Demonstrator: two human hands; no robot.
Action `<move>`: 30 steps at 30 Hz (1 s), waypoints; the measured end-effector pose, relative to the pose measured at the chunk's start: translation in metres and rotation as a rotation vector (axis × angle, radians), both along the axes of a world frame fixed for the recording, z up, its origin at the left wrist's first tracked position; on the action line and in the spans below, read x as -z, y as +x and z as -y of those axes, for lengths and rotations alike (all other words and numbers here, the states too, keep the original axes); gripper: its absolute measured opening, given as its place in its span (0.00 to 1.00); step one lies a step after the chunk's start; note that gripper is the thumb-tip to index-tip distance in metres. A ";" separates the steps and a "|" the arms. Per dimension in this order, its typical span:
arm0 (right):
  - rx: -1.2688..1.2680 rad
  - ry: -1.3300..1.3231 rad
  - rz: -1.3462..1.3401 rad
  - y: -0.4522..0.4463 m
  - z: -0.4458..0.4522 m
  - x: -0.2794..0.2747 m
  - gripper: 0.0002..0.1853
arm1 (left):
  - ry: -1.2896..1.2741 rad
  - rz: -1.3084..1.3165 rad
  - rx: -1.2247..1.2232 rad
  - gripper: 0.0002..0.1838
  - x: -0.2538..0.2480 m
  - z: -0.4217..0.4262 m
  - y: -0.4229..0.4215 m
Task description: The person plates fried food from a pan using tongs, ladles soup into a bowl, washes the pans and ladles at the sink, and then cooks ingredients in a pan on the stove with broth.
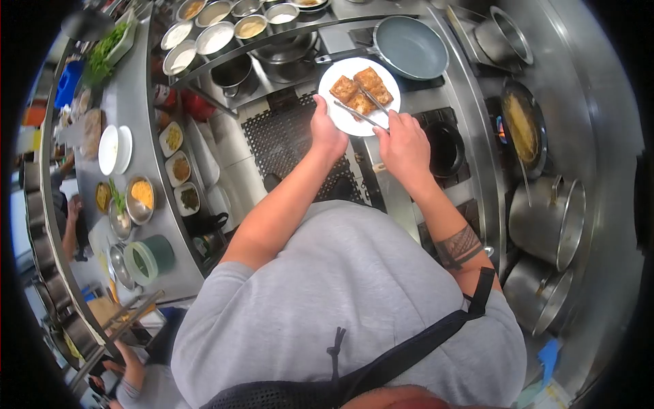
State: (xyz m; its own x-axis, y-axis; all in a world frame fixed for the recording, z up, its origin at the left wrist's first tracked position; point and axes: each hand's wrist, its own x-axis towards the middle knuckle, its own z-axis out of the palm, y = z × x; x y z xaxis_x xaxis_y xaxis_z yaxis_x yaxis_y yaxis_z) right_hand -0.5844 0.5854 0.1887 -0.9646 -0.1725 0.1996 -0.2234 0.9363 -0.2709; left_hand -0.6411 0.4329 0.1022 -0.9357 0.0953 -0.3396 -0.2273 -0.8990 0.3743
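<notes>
My left hand (330,131) grips the left edge of a round white plate (327,85), thumb on the rim. On the plate lie several golden-brown fried pieces (362,102), whose exact kind I cannot make out. My right hand (406,148) is closed around metal tongs (360,114) at the plate's lower right. The arms of the tongs reach over the plate, with their tips at the fried pieces. Whether the tips pinch a piece or only touch it, I cannot tell.
A grey frying pan (412,48) sits just beyond the plate. To the right, a pan of yellow food (523,126) stands by a lit flame, near large steel pots (548,221). Metal bowls (215,38) line the back shelf. Another person's arm (71,228) shows at far left.
</notes>
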 end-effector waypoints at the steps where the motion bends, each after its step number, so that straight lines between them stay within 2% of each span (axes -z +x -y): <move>1: -0.025 0.009 -0.040 -0.002 0.010 0.000 0.21 | 0.003 0.003 -0.024 0.35 0.003 0.010 0.000; 9: -0.100 -0.077 -0.032 -0.032 0.104 -0.014 0.24 | 0.066 0.000 -0.242 0.37 0.021 0.114 -0.009; 10: -0.183 -0.109 -0.093 -0.039 0.114 -0.010 0.23 | 0.039 0.080 -0.287 0.36 0.017 0.131 -0.008; 14: -0.190 -0.346 0.088 -0.055 0.169 -0.020 0.21 | 0.027 0.066 -0.409 0.35 0.018 0.215 -0.003; 18: -0.257 -0.420 0.137 -0.085 0.224 -0.013 0.19 | 0.001 0.086 -0.520 0.35 0.001 0.303 0.012; 20: -0.274 -0.543 0.140 -0.101 0.249 0.001 0.19 | -0.029 0.104 -0.608 0.35 -0.008 0.347 0.019; 22: -0.231 -0.514 0.202 -0.114 0.276 0.001 0.19 | -0.059 0.131 -0.697 0.35 -0.007 0.393 0.026; 24: -0.240 -0.609 0.263 -0.135 0.295 0.016 0.20 | -0.139 0.077 -0.821 0.35 -0.005 0.437 0.029; 25: -0.253 -0.568 0.293 -0.146 0.305 0.018 0.20 | -0.128 0.134 -0.859 0.35 -0.028 0.455 0.031; 28: -0.285 -0.681 0.381 -0.174 0.336 0.033 0.22 | -0.236 0.028 -1.072 0.34 -0.032 0.519 0.030; 30: -0.330 -0.700 0.405 -0.191 0.360 0.038 0.22 | -0.189 0.053 -1.151 0.33 -0.033 0.565 0.029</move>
State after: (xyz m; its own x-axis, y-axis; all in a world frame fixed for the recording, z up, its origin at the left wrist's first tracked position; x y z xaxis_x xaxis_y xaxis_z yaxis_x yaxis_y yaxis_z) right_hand -0.7757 0.2256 0.1502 -0.9069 -0.4211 0.0169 -0.2159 0.4298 -0.8767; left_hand -0.6118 -0.1321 0.1351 -0.4211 -0.8563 -0.2991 0.6664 -0.5158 0.5384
